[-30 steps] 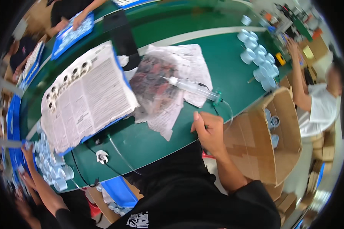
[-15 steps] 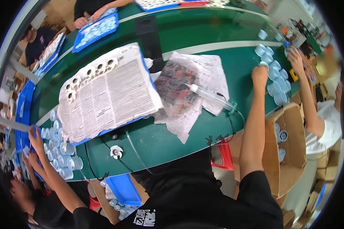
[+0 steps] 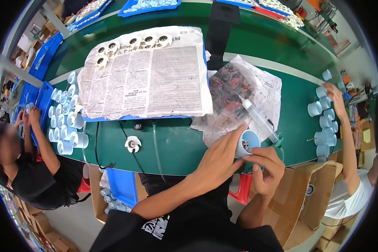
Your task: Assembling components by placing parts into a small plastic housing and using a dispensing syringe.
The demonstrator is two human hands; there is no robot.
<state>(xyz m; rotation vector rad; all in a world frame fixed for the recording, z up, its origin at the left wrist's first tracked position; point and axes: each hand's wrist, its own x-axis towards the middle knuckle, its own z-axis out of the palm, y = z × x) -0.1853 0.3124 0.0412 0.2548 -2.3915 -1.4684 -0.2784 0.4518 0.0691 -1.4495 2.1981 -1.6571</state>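
In front of me, over the table's near edge, a light blue plastic cup [image 3: 251,138] is tilted with its mouth toward me. Small metallic and dark parts show inside it. My left hand [image 3: 217,156] is wrapped round its left side. My right hand [image 3: 265,166] has curled fingers on the cup's lower right rim; whether a small piece is also pinched there, I cannot tell. Just beyond the cup lies a large clear syringe [image 3: 259,119] with a green fitting and tube, on crumpled newspaper [image 3: 266,88].
A newspaper-covered blue tray [image 3: 143,84] bears several white impellers [image 3: 148,40]. A loose impeller [image 3: 133,144] and cables lie nearer. Light blue cups cluster at left [image 3: 65,122] and right [image 3: 323,122]. A cardboard box [image 3: 277,210] stands lower right. Co-workers sit on both sides.
My right hand has come back from the right-hand cups and my left hand from the far left. Both now meet at one cup in front of me. The view has shifted too.
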